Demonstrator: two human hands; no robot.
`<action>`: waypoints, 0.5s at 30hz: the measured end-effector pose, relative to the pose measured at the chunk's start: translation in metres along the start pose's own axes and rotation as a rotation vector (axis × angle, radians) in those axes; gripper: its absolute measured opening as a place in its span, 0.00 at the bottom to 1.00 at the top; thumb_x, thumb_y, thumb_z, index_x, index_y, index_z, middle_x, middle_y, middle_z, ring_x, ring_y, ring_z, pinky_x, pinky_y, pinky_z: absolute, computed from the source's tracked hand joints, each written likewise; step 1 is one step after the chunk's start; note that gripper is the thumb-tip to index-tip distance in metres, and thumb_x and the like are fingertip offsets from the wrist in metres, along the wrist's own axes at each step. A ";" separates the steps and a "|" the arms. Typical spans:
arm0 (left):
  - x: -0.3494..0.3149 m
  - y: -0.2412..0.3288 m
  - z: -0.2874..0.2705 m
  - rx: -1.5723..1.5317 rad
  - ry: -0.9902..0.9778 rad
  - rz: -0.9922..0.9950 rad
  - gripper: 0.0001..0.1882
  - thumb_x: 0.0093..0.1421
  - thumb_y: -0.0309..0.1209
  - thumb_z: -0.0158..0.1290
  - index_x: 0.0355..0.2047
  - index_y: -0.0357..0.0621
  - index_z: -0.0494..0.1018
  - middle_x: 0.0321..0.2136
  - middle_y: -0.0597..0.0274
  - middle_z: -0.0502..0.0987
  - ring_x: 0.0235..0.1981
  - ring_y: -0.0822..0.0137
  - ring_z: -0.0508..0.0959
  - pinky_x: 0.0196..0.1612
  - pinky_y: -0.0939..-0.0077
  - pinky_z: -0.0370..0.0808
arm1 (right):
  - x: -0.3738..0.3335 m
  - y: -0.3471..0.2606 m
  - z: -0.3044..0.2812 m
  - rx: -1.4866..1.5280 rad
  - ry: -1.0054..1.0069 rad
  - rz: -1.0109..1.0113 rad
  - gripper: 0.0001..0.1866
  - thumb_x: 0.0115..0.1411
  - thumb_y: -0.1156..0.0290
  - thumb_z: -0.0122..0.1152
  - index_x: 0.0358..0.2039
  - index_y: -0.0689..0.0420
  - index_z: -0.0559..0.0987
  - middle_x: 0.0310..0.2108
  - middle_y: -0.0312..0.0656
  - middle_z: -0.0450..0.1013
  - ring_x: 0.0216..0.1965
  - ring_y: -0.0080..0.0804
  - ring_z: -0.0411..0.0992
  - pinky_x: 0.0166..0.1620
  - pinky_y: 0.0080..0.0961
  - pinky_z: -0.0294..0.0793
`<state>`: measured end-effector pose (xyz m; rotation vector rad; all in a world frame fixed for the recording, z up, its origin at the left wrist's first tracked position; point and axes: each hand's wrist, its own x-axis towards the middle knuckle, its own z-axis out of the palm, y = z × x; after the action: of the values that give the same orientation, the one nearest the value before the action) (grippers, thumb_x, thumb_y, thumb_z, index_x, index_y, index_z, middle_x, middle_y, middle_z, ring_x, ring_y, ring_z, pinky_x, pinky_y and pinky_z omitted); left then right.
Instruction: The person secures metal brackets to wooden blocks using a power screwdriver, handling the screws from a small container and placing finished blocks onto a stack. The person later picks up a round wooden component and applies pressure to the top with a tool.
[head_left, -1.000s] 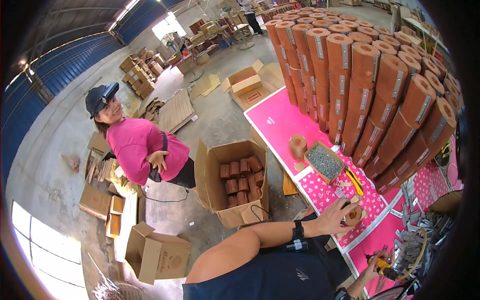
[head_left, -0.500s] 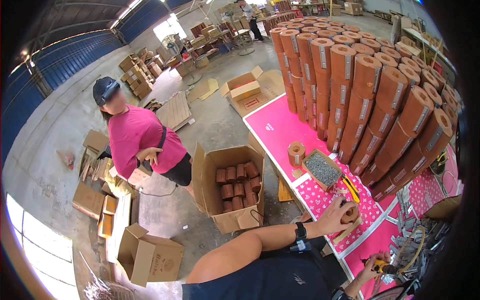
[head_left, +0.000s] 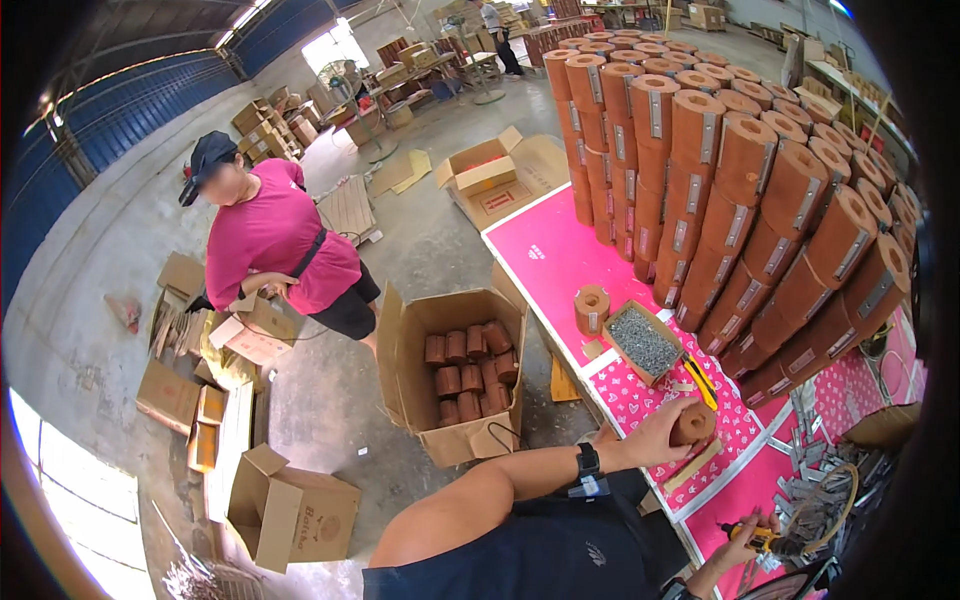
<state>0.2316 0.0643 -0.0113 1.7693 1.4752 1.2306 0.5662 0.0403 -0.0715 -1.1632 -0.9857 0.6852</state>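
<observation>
My left hand (head_left: 655, 440), with a watch on its wrist, is wrapped round a short reddish-brown cylinder (head_left: 694, 424) with a hole through its middle. It is at the near edge of the pink-covered table (head_left: 530, 240), beside a flat tan strip (head_left: 692, 467). Lower right, my right hand (head_left: 742, 546) grips a yellow-and-black power tool (head_left: 766, 540); its tip is hard to make out. Just beyond the left hand lie a yellow-and-black cutter knife (head_left: 702, 382) and an open box of small grey metal pieces (head_left: 643, 343). A single brown cylinder (head_left: 592, 310) stands beside that box.
Tall stacks of brown cylinders with metal hinges (head_left: 700, 180) fill the table's far side. Loose metal hinges (head_left: 830, 490) lie by the right hand. Left of the table stands a carton (head_left: 400, 350) holding several cylinders. A person in pink (head_left: 275, 235) stands beyond it.
My left hand has shifted round the cylinder, whose holed end now shows more plainly. The right hand still holds the power tool. The person in pink has turned leftward.
</observation>
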 end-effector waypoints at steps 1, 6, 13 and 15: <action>0.003 0.005 -0.001 -0.118 0.012 -0.085 0.44 0.53 0.33 0.66 0.66 0.42 0.56 0.57 0.42 0.68 0.59 0.46 0.71 0.63 0.59 0.69 | -0.003 -0.009 0.006 -0.009 0.021 0.004 0.20 0.64 0.80 0.61 0.54 0.61 0.66 0.38 0.39 0.67 0.32 0.25 0.67 0.36 0.22 0.70; 0.026 0.020 -0.005 -0.312 -0.319 -0.393 0.36 0.59 0.39 0.60 0.63 0.42 0.58 0.52 0.37 0.73 0.55 0.49 0.76 0.56 0.63 0.74 | -0.003 0.010 -0.004 0.032 -0.008 -0.092 0.21 0.62 0.85 0.59 0.53 0.61 0.65 0.39 0.40 0.67 0.32 0.25 0.67 0.35 0.22 0.68; 0.029 -0.019 0.038 0.051 -0.333 -0.352 0.39 0.61 0.46 0.54 0.66 0.34 0.59 0.57 0.31 0.67 0.58 0.35 0.70 0.63 0.53 0.67 | -0.001 0.022 -0.002 0.027 -0.030 -0.121 0.23 0.61 0.89 0.57 0.55 0.62 0.66 0.42 0.40 0.67 0.35 0.25 0.68 0.39 0.22 0.70; 0.031 -0.021 0.037 0.045 -0.380 -0.408 0.38 0.62 0.47 0.53 0.66 0.34 0.59 0.57 0.31 0.66 0.58 0.34 0.69 0.62 0.53 0.68 | 0.000 0.030 -0.007 0.013 -0.023 -0.200 0.23 0.62 0.86 0.56 0.57 0.63 0.66 0.40 0.39 0.67 0.35 0.24 0.67 0.38 0.22 0.69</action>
<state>0.2539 0.1048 -0.0361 1.5205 1.5376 0.6224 0.5734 0.0461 -0.1008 -1.0312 -1.0991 0.5447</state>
